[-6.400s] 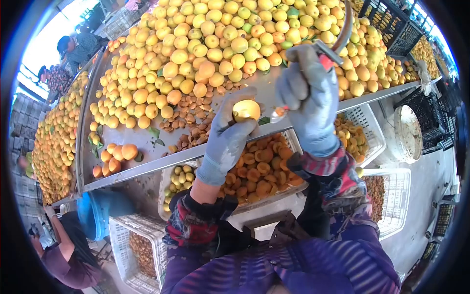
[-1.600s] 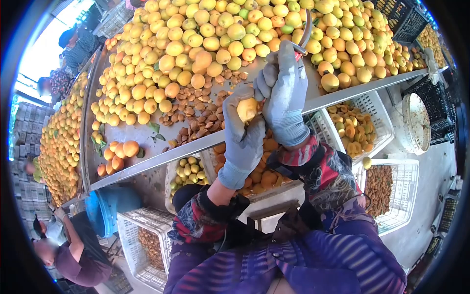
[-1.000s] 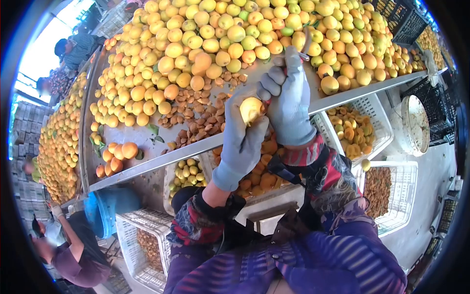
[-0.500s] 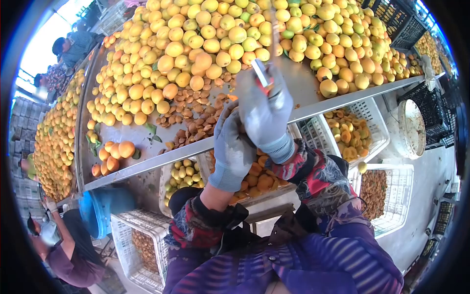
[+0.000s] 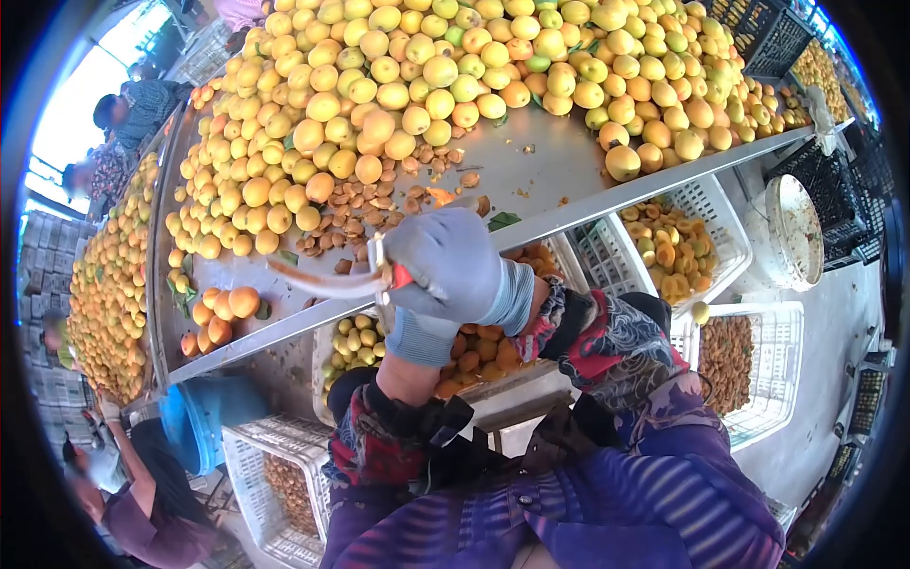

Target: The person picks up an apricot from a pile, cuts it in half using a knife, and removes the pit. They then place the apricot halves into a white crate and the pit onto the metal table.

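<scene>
My right hand (image 5: 445, 261), in a grey glove, is closed around a knife (image 5: 332, 283) with a red part by the grip. Its thin blade points left over the table edge and is smeared by motion. Directly beneath it is my left hand (image 5: 422, 334), also gloved; mostly the cuff side shows and its fingers are hidden, so I cannot see what it holds. Brown apricot pits (image 5: 351, 220) lie scattered on the metal table (image 5: 559, 166) just beyond my hands. Behind them rises a large heap of yellow-orange apricots (image 5: 379, 95).
Under the table edge, crates hold whole apricots (image 5: 355, 346) and halved apricots (image 5: 668, 248). White crates of pits (image 5: 725, 365) stand on the floor at both sides. A blue bucket (image 5: 194, 422) is at left, a white bucket (image 5: 794, 232) at right. Another person (image 5: 156, 503) sits lower left.
My right hand has swung left and down across my left hand, covering its fingers. The knife, upright before, now points left. The view has shifted slightly.
</scene>
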The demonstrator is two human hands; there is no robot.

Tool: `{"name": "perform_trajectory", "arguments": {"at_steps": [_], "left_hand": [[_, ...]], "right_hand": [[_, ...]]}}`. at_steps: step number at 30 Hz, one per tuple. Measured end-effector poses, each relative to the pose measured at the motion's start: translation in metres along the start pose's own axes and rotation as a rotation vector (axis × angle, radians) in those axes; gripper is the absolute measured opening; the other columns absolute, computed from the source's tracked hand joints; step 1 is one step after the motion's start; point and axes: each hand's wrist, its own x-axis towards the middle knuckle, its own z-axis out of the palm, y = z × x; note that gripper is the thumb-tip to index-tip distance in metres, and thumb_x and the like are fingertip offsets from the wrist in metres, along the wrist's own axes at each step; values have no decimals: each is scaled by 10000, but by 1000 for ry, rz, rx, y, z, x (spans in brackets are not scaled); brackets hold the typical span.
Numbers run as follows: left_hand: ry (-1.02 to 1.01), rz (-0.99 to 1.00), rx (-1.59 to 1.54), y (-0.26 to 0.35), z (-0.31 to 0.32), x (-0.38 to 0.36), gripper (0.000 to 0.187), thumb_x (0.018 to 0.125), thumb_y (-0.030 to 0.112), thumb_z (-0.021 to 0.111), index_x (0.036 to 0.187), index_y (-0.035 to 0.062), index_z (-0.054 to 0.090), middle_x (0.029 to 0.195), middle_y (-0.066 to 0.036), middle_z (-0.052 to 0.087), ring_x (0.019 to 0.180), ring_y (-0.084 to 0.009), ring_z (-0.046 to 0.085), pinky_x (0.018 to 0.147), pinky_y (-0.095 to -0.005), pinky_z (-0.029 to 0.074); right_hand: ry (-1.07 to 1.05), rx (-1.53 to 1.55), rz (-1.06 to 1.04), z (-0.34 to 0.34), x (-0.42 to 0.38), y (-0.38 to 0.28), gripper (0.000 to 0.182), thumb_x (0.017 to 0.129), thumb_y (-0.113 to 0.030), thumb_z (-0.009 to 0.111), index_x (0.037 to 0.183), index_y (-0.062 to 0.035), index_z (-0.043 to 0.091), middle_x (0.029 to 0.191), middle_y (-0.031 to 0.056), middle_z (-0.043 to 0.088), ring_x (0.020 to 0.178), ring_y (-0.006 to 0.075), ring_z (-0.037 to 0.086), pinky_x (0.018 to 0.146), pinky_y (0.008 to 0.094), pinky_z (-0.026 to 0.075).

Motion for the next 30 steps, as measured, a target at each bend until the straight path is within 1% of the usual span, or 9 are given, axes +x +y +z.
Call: {"name": "perform_trajectory", "arguments": {"at_steps": [3, 9, 11, 13, 16, 26, 27, 29, 30], "left_hand": [[-13, -23, 44, 1, 3, 1, 275, 976, 270, 458, 1182, 91, 495, 1033, -17, 544, 926, -142, 559, 809, -307, 482], [-55, -56, 126, 1, 14, 11, 280, 977, 276, 461, 1184, 91, 496, 1003, -12, 548, 864, -133, 567, 752, -306, 493], [-67, -49, 166, 9, 18, 16, 281, 977, 278, 462, 1184, 91, 496, 992, -10, 550, 843, -130, 570, 732, -305, 496], [50, -69, 165, 14, 32, 25, 308, 974, 296, 474, 1188, 77, 510, 883, -5, 545, 670, -98, 468, 608, -269, 399], [200, -68, 202, 13, 37, 27, 343, 964, 325, 500, 1176, 57, 530, 765, -1, 541, 489, -56, 340, 475, -218, 297], [335, 102, 450, 15, 35, 23, 297, 941, 302, 560, 1104, 53, 571, 850, -39, 595, 555, -63, 429, 533, -212, 383], [332, 94, 448, 16, 40, 22, 297, 941, 302, 560, 1104, 53, 571, 850, -39, 595, 555, -63, 429, 533, -212, 383], [516, 187, 649, 12, 55, 21, 280, 946, 269, 552, 1118, 50, 581, 971, -54, 603, 740, -103, 555, 653, -265, 475], [357, 366, 941, 13, 24, 15, 319, 951, 225, 540, 1214, 45, 543, 1112, -64, 584, 978, -170, 576, 786, -344, 502]], "right_hand": [[61, -62, -16, -1, 4, -10, 174, 726, -229, 687, 825, -124, 590, 712, 37, 569, 618, 226, 603, 511, 359, 451], [151, 107, -102, 1, 0, 8, 106, 762, -178, 653, 797, -102, 587, 670, 47, 556, 571, 203, 593, 469, 332, 454], [419, 108, 268, -2, -4, 14, 112, 852, -179, 608, 822, -77, 572, 626, 43, 537, 494, 161, 548, 409, 305, 413], [742, 899, 891, -32, 27, 10, 277, 910, -277, 578, 730, -81, 499, 482, 10, 432, 421, 118, 434, 391, 286, 338], [897, 990, 878, -45, 29, 19, 318, 952, -332, 516, 802, -55, 472, 507, 9, 396, 393, 109, 355, 384, 255, 306], [733, 742, 909, -48, 26, 15, 257, 914, -280, 602, 957, -42, 518, 549, -13, 459, 424, 56, 433, 385, 210, 333], [523, 668, 1014, -54, 20, 18, 199, 901, -262, 612, 923, -77, 541, 576, 9, 496, 464, 116, 495, 420, 266, 387], [262, -88, 348, -20, -13, 71, 175, 846, -186, 643, 897, -29, 587, 751, 47, 598, 601, 181, 580, 518, 311, 462], [100, -150, 506, -28, -8, 48, 110, 822, -147, 642, 867, -51, 615, 716, 69, 587, 674, 239, 604, 597, 346, 484]]}}
